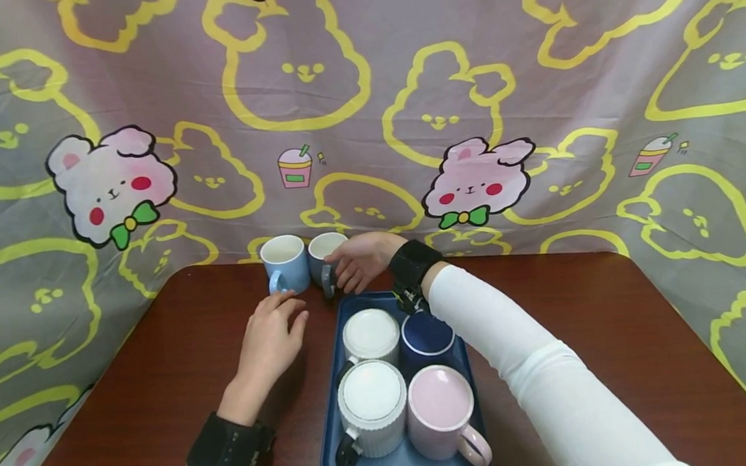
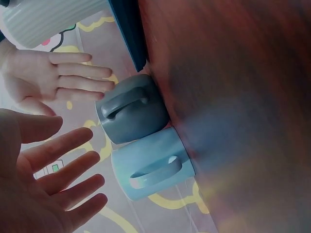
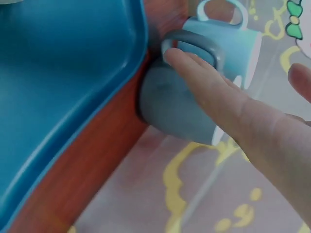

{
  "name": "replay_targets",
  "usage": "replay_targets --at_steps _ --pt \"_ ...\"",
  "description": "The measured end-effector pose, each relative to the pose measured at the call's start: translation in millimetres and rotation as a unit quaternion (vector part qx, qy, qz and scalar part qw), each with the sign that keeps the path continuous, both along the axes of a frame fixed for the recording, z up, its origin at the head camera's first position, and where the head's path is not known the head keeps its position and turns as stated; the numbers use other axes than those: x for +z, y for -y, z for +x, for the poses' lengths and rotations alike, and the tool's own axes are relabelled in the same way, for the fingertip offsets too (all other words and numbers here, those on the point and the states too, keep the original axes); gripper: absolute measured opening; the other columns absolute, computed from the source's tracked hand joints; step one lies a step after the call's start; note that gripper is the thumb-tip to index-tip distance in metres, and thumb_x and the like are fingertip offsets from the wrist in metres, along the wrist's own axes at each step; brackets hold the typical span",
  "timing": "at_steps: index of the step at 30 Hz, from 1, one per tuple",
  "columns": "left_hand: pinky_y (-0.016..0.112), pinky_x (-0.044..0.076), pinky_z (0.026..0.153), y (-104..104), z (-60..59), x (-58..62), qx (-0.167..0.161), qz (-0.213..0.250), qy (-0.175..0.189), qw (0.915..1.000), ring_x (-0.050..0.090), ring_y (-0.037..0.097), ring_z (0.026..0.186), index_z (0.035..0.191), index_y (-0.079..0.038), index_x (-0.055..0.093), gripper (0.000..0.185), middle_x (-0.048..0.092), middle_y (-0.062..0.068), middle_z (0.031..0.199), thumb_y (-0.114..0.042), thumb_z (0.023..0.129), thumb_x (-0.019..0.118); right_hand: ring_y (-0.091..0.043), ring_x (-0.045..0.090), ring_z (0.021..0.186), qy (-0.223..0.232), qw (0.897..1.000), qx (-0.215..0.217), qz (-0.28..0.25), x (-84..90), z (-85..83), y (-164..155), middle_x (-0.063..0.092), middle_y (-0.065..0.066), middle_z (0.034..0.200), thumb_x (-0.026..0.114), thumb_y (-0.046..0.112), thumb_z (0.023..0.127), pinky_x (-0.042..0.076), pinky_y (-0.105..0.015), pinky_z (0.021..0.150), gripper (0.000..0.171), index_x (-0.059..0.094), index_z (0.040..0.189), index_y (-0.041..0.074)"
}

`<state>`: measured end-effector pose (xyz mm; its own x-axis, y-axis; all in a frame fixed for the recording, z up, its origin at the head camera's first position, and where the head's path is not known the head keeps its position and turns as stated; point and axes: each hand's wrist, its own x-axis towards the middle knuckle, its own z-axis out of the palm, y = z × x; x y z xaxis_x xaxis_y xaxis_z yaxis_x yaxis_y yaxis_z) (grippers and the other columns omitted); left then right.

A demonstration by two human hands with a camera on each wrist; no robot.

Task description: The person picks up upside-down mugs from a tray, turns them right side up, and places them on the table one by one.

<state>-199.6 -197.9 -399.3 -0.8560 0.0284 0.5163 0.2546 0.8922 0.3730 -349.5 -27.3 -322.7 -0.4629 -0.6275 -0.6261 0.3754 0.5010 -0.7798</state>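
Observation:
Side by side at the back edge of the table stand a light blue mug (image 1: 286,261) and a dark grey mug (image 1: 326,253), upright, handles toward me. My right hand (image 1: 367,257) is beside the grey mug with fingers extended; in the right wrist view the hand (image 3: 238,104) partly covers that mug (image 3: 170,99). Whether it touches the mug, I cannot tell. Just in front of the blue mug is my left hand (image 1: 275,339), its fingers spread and loosely bent. The left wrist view shows this hand (image 2: 53,179) holding nothing, apart from the blue mug (image 2: 150,167).
A blue tray (image 1: 331,435) lies at the table's front middle. On it are two white ribbed mugs (image 1: 374,418) with dark handles, a navy mug (image 1: 426,337) and a pink mug (image 1: 440,407). A patterned cloth (image 1: 354,141) hangs behind the brown table (image 1: 612,361).

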Motion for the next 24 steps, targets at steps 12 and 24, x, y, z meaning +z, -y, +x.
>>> replay_targets --at_steps 12,24 --pt "0.061 0.040 0.095 -9 -8.2 6.4 -0.001 0.013 0.013 0.9998 0.050 0.042 0.118 0.106 0.001 0.069 0.024 0.059 0.022 0.123 -0.015 0.088 0.065 -0.038 0.048 0.127 -0.089 0.996 0.028 -0.002 27.5 20.3 -31 0.048 -0.023 0.139 0.044 0.029 0.101 0.037 -0.049 0.107 0.050 0.039 0.139 -0.003" --pt "0.060 0.039 0.097 -16 -12.9 12.2 -0.008 0.017 0.014 0.9997 0.050 0.041 0.119 0.111 0.000 0.067 0.027 0.057 0.021 0.126 -0.017 0.090 0.062 -0.028 0.060 0.116 -0.197 0.980 0.009 0.004 44.4 42.1 -75 0.060 -0.015 0.129 0.042 0.025 0.101 0.045 -0.043 0.100 0.041 0.049 0.134 0.002"
